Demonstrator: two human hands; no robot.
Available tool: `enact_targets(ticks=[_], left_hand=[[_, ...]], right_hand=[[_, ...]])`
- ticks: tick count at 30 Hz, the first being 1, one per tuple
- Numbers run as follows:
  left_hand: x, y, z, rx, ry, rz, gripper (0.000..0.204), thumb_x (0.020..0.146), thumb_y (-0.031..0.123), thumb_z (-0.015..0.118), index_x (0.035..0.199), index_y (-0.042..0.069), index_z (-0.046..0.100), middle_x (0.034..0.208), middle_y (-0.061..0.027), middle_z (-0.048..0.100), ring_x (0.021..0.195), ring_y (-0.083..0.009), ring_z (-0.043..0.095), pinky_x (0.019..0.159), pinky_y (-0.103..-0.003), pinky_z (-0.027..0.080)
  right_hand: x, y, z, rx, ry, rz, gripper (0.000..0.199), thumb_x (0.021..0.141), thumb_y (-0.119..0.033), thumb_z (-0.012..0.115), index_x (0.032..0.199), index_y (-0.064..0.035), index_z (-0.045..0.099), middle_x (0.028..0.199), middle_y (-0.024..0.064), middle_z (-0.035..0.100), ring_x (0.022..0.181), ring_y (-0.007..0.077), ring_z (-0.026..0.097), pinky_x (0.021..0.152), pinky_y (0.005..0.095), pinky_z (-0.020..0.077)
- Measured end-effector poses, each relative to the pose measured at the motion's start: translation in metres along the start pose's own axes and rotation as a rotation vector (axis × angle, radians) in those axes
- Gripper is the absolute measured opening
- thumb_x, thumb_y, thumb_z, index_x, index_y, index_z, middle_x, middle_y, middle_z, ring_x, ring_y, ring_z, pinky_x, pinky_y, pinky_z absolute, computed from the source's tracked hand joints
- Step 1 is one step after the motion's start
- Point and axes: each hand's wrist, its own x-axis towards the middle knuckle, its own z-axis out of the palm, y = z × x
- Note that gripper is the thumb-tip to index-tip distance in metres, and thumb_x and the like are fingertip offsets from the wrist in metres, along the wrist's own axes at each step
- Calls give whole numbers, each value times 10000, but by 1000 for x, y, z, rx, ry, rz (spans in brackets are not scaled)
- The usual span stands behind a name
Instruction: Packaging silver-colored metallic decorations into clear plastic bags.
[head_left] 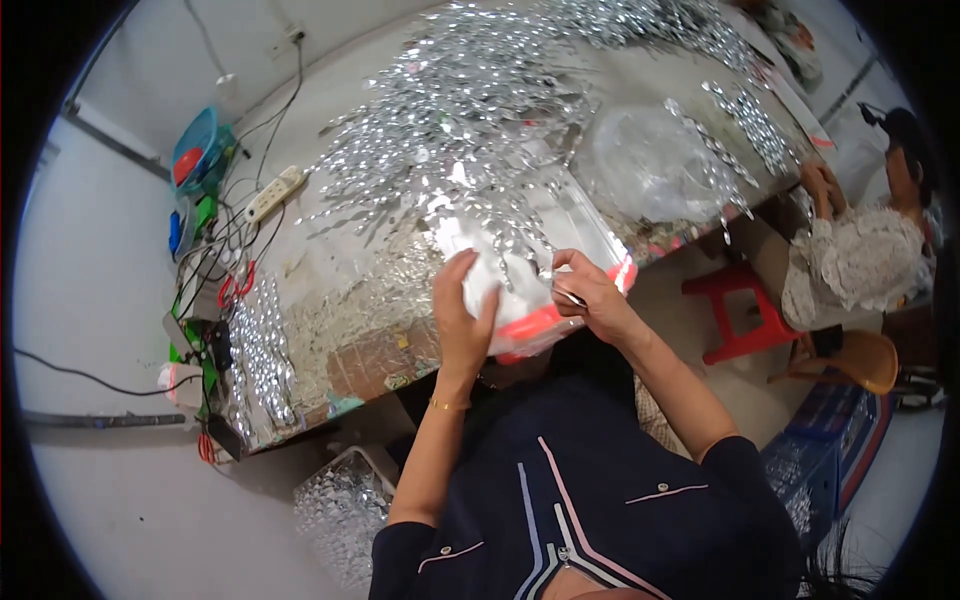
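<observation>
My left hand is over the near side of a white sheet or bag with a pinkish-red edge. Its thumb and fingers are apart, slightly blurred, with nothing visible between them. To the right, the fingers of my right hand are curled in a pinch. Something small, thin and dark shows beneath them, too small to name. Shiny silver twisted strips trail from a large pile onto the white sheet, just beyond both hands.
A clear plastic bag lies right of the pile. At the table's left are a power strip, red-handled scissors, tangled cords and more silver strips. A red stool and another person are at right; a bin stands below.
</observation>
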Motion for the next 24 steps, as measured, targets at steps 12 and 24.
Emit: enact_targets(ticks=[12, 24], left_hand=[[-7, 35, 10, -62, -367, 304, 371, 693, 41, 719, 1050, 94, 635, 1152, -100, 585, 930, -288, 570, 804, -363, 470], [-10, -8, 2, 136, -292, -168, 140, 881, 57, 574, 1007, -2, 576, 801, -138, 641, 735, -272, 623, 659, -332, 468]], right_hand=[[-16, -10, 17, 20, -55, 322, 313, 954, -176, 444, 1233, -35, 445, 744, -46, 461, 565, 26, 369, 495, 172, 300], [52, -76, -273, -1693, 866, -276, 256, 804, -223, 661, 929, 0, 672, 804, 191, 658, 738, 312, 644, 672, 381, 495]])
